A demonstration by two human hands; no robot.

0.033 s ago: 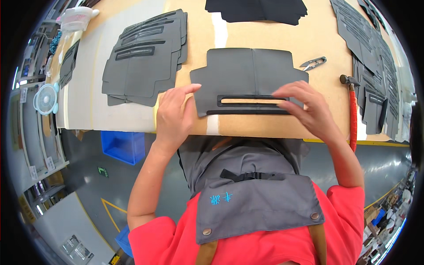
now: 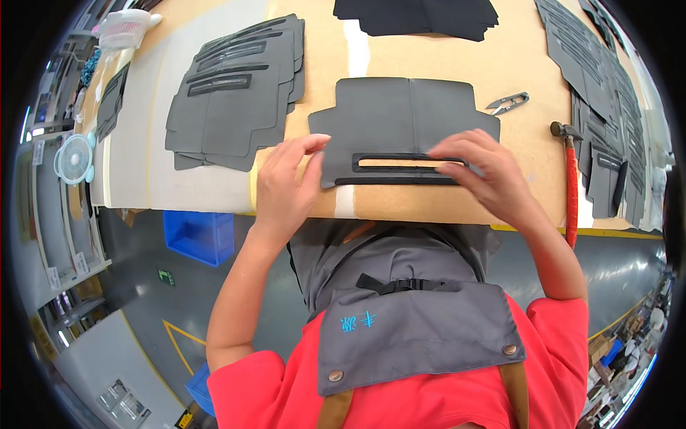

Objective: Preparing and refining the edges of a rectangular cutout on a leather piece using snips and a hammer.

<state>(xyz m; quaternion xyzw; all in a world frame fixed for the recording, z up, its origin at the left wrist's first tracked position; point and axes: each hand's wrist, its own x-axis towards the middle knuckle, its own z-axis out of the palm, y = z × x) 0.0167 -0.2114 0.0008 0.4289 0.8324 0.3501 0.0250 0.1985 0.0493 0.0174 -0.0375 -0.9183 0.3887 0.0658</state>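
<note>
A dark grey, leather-like panel (image 2: pixel 407 118) with stepped corners lies flat on the table in front of me. Near its close edge is a long slot with a black border (image 2: pixel 411 156), and the tan tabletop shows through it. A black strip (image 2: pixel 393 181) runs along that edge. My left hand (image 2: pixel 289 179) is at the panel's left side, thumb and forefinger apart and nothing visible between them. Over the slot's right end is my right hand (image 2: pixel 493 175), its thumb and fingers spread, with nothing seen in it. Whether its fingertips touch the panel I cannot tell.
Similar slotted panels (image 2: pixel 229 118) are stacked to the left, with more (image 2: pixel 614 107) at the right. Thread snips (image 2: pixel 509 103) and a red-handled hammer (image 2: pixel 571 179) lie right of the panel. Black pieces (image 2: pixel 418 16) lie at the back. A small fan (image 2: pixel 73 159) stands far left.
My right hand has shifted slightly left along the slot. My left hand has moved a little to the right. The panel has barely moved.
</note>
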